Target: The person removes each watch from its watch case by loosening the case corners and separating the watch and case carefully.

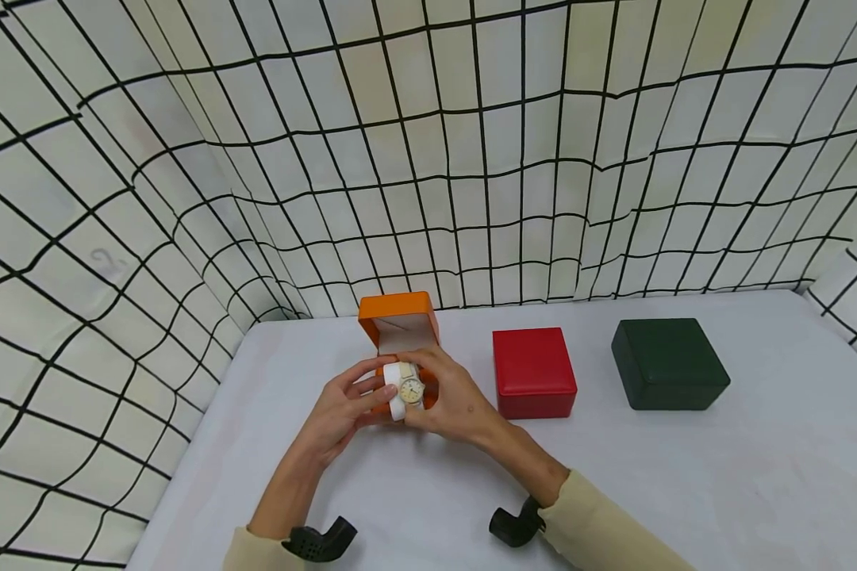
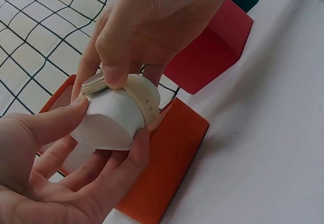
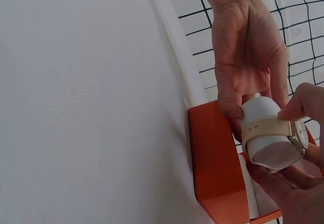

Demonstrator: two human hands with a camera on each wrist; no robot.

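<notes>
A wristwatch with a cream strap and round face is wrapped around a white watch cushion. My left hand holds the cushion at one end, thumb on one side and fingers curled beneath it. At the other end my right hand grips the watch, its thumb pressing the strap beside the case, as the left wrist view shows. Both hands are over an open orange watch box. Its lid stands raised behind them, with a pale lining. The hands hide much of the box's inside.
A closed red box sits to the right of the orange one, and a closed dark green box lies farther right. The table has a white cover. White walls with black grid lines rise behind and at the left.
</notes>
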